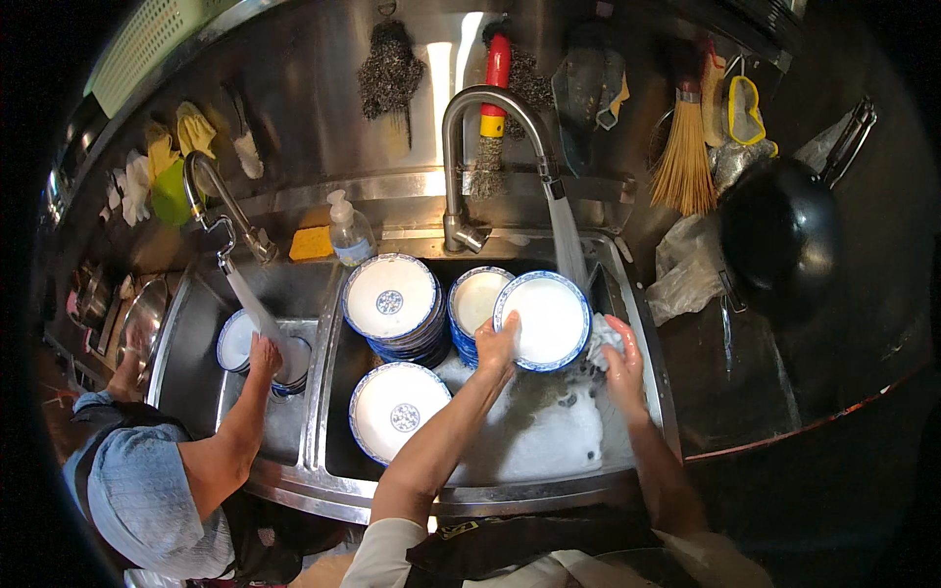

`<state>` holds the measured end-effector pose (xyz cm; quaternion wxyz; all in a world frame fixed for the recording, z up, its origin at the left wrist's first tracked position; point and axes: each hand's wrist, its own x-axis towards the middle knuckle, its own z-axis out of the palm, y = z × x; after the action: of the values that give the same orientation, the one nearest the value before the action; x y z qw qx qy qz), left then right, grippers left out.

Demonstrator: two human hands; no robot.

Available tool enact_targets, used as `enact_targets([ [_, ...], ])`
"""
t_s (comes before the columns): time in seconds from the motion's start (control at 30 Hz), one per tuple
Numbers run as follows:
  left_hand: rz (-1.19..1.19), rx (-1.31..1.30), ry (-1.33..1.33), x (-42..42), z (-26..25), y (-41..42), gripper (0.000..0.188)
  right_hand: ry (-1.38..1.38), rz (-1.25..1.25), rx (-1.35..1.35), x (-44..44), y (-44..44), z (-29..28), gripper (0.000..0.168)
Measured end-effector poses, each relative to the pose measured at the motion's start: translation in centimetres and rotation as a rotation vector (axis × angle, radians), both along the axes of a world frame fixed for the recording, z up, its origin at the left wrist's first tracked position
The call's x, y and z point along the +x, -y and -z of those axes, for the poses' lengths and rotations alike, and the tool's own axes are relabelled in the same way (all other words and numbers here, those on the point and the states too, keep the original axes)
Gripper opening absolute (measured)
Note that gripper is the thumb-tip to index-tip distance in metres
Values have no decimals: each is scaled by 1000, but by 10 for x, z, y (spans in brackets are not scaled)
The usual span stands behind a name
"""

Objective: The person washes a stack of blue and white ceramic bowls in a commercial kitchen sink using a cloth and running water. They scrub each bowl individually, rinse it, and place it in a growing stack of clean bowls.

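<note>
My left hand (497, 342) grips the left rim of a white bowl with a blue patterned edge (545, 320), tilted over the right sink basin. At its right side, my right hand (625, 356) holds a crumpled pale scrubbing cloth (603, 342). Water runs from the tall faucet (544, 158) just behind the bowl. A stack of blue-rimmed plates (390, 298) stands to the left, with a stack of smaller bowls (474, 294) partly hidden behind the held one. Nearer to me lies another blue-rimmed plate (401, 411). White suds (559, 434) float in the basin.
At the left basin (242, 426), a co-worker's hand (265, 355) is on dishes under a second running faucet (209, 176). A soap pump bottle (351, 228) and yellow sponge (312, 243) sit on the back ledge. A black wok (779, 235) hangs at right, near a bamboo brush (685, 158).
</note>
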<state>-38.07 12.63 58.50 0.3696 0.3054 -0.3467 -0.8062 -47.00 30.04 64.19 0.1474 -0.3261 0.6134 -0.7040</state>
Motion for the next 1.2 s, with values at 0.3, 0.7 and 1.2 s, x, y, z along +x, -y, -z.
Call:
enact_targets([
  [0.3, 543, -85, -22, -1, 2, -44, 23, 252, -489, 50, -9, 55, -37, 44],
  [0.7, 545, 547, -458, -16, -38, -42, 62, 838, 76, -202, -74, 70, 28, 28],
  [1.2, 87, 270, 95, -31, -31, -29, 63, -398, 142, 324, -39, 82, -12, 25],
])
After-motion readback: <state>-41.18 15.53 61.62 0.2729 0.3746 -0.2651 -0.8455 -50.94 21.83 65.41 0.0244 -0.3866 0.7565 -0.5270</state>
